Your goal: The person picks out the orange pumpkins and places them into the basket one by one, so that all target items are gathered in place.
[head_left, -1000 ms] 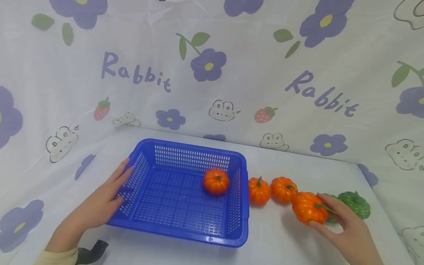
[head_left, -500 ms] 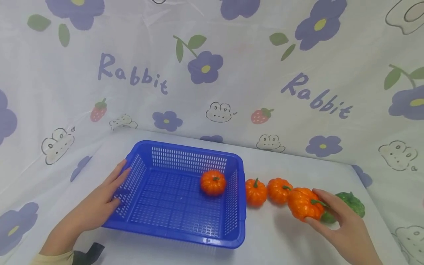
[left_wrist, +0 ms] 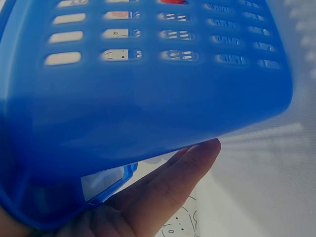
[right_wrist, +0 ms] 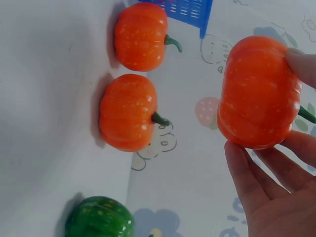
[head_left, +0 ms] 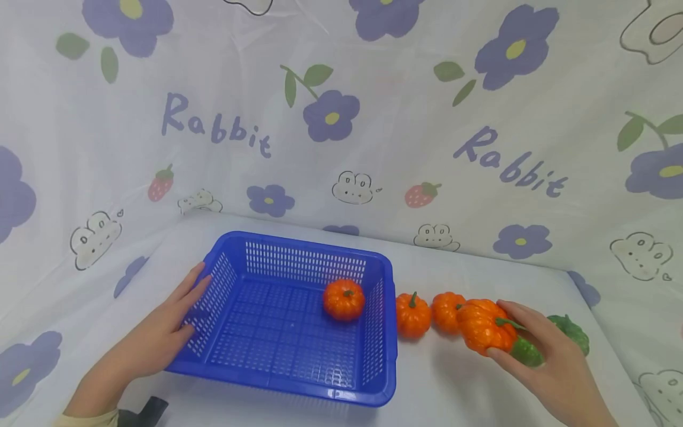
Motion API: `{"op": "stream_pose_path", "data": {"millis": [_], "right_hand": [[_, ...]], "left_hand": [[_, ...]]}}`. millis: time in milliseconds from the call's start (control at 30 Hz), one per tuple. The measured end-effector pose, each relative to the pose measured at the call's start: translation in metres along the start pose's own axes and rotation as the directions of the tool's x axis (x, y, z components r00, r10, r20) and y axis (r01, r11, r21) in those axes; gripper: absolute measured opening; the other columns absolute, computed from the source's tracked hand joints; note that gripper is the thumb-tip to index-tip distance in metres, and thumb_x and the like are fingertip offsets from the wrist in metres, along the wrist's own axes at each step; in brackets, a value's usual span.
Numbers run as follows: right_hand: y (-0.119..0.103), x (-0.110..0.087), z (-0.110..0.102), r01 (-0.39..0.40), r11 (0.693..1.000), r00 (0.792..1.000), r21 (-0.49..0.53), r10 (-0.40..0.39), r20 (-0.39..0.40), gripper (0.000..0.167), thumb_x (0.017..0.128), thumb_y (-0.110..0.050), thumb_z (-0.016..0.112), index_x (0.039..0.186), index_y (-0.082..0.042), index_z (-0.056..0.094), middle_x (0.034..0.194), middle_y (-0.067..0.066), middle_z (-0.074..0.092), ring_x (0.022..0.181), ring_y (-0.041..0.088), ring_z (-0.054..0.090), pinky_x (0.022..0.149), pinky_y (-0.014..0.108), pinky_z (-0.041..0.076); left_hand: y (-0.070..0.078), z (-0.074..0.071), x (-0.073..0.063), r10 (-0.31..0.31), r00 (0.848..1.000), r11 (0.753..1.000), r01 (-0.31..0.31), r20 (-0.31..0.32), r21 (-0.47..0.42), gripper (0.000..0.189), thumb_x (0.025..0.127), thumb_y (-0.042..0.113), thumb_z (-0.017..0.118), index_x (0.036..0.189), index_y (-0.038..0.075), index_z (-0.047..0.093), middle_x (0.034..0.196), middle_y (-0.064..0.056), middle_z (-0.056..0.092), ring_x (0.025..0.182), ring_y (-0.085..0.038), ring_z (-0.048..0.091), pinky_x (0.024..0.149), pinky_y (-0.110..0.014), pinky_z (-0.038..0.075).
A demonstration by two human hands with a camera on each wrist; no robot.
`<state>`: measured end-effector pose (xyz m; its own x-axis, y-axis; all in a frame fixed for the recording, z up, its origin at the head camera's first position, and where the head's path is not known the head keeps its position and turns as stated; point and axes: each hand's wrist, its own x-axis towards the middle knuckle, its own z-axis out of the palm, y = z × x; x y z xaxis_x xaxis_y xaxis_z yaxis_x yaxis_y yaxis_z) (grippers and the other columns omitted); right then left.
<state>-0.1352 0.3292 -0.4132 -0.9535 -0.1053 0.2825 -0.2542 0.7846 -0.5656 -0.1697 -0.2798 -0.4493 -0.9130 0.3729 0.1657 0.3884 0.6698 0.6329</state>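
A blue plastic basket with slotted walls holds one small orange pumpkin near its right side. My left hand lies against the basket's left wall with its fingers straight; in the left wrist view the fingers touch the wall's edge. My right hand holds a larger, ribbed orange pumpkin between thumb and fingers, its green stem toward the palm. The right wrist view shows this held pumpkin raised off the table.
Two orange pumpkins stand in a row just right of the basket. Two green pumpkins sit farther right, partly hidden by my right hand. A white printed cloth hangs behind the white table.
My right hand has moved a little left with the orange pumpkin, which now overlaps the nearest standing one in the head view. The left hand has stayed at the basket.
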Motion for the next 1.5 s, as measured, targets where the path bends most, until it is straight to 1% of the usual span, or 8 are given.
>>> {"op": "stream_pose_path", "data": {"millis": [300, 367, 533, 633, 867, 933, 1167, 1500], "right_hand": [[-0.010, 0.009, -0.002, -0.022, 0.998, 1.000, -0.061, 0.023, 0.009, 0.082, 0.088, -0.035, 0.093, 0.157, -0.012, 0.056, 0.153, 0.017, 0.059, 0.134, 0.041, 0.057, 0.093, -0.003, 0.032], [-0.011, 0.009, -0.003, -0.036, 0.997, 0.999, -0.069, 0.037, 0.018, 0.083, 0.088, -0.036, 0.092, 0.158, -0.013, 0.055, 0.154, 0.017, 0.059, 0.136, 0.042, 0.056, 0.098, 0.004, 0.040], [-0.011, 0.009, -0.004, -0.029, 0.996, 0.999, -0.084, 0.031, 0.018, 0.082, 0.089, -0.037, 0.092, 0.158, -0.013, 0.055, 0.153, 0.016, 0.060, 0.134, 0.042, 0.058, 0.098, 0.005, 0.041], [-0.011, 0.010, -0.003, -0.008, 0.996, 1.000, -0.092, 0.008, 0.001, 0.081, 0.088, -0.036, 0.093, 0.156, -0.011, 0.057, 0.151, 0.016, 0.061, 0.133, 0.041, 0.059, 0.092, -0.003, 0.031], [-0.015, 0.016, -0.002, 0.000, 0.994, 1.000, -0.113, -0.001, -0.008, 0.082, 0.086, -0.034, 0.094, 0.156, -0.011, 0.058, 0.151, 0.015, 0.062, 0.134, 0.041, 0.059, 0.091, -0.002, 0.029], [-0.018, 0.017, -0.002, 0.012, 0.994, 1.000, -0.105, -0.014, -0.013, 0.082, 0.086, -0.031, 0.095, 0.156, -0.010, 0.058, 0.151, 0.016, 0.062, 0.133, 0.041, 0.059, 0.092, -0.002, 0.030], [-0.027, 0.023, 0.000, 0.079, 0.995, 0.996, -0.066, -0.081, -0.026, 0.080, 0.085, -0.024, 0.095, 0.155, -0.009, 0.059, 0.152, 0.016, 0.061, 0.130, 0.040, 0.061, 0.092, -0.002, 0.034], [-0.038, 0.031, 0.004, 0.174, 0.984, 0.984, -0.030, -0.175, -0.038, 0.079, 0.083, -0.019, 0.097, 0.154, -0.013, 0.062, 0.149, 0.009, 0.064, 0.126, 0.031, 0.065, 0.095, 0.001, 0.040]], "left_hand": [[0.001, 0.001, 0.000, -0.016, 1.000, 1.000, 0.016, 0.000, 0.006, 0.079, 0.096, -0.010, 0.056, 0.170, -0.002, 0.027, 0.181, -0.017, 0.004, 0.161, -0.051, 0.016, 0.129, -0.040, 0.015], [0.000, 0.000, 0.000, -0.016, 1.000, 1.000, 0.016, 0.002, 0.006, 0.079, 0.096, -0.010, 0.056, 0.170, -0.002, 0.027, 0.181, -0.017, 0.004, 0.161, -0.051, 0.016, 0.129, -0.040, 0.015], [-0.001, 0.000, 0.002, 0.008, 1.000, 1.000, -0.008, 0.005, 0.012, 0.080, 0.097, -0.010, 0.057, 0.170, -0.002, 0.026, 0.181, -0.018, 0.004, 0.160, -0.052, 0.018, 0.124, -0.020, 0.009], [-0.002, -0.001, 0.003, 0.019, 1.000, 1.000, -0.019, 0.008, 0.017, 0.081, 0.097, -0.010, 0.058, 0.170, -0.002, 0.026, 0.181, -0.018, 0.004, 0.160, -0.052, 0.018, 0.120, -0.015, 0.007], [-0.001, -0.001, 0.002, -0.017, 1.000, 1.000, 0.017, 0.025, 0.010, 0.081, 0.098, -0.009, 0.057, 0.171, 0.000, 0.025, 0.181, -0.016, 0.003, 0.161, -0.051, 0.016, 0.127, -0.049, 0.018], [-0.001, -0.001, 0.002, -0.017, 1.000, 1.000, 0.017, 0.022, 0.011, 0.080, 0.098, -0.009, 0.057, 0.171, 0.000, 0.025, 0.181, -0.016, 0.003, 0.161, -0.051, 0.016, 0.128, -0.047, 0.018], [0.000, -0.002, 0.001, 0.012, 1.000, 1.000, -0.012, 0.005, 0.010, 0.079, 0.096, -0.010, 0.056, 0.169, -0.003, 0.026, 0.181, -0.018, 0.004, 0.160, -0.053, 0.017, 0.120, -0.015, 0.007], [0.003, -0.003, 0.000, -0.007, 1.000, 1.000, 0.007, 0.016, 0.011, 0.079, 0.097, -0.009, 0.057, 0.170, -0.003, 0.026, 0.181, -0.018, 0.004, 0.160, -0.052, 0.017, 0.126, -0.025, 0.011]]}}
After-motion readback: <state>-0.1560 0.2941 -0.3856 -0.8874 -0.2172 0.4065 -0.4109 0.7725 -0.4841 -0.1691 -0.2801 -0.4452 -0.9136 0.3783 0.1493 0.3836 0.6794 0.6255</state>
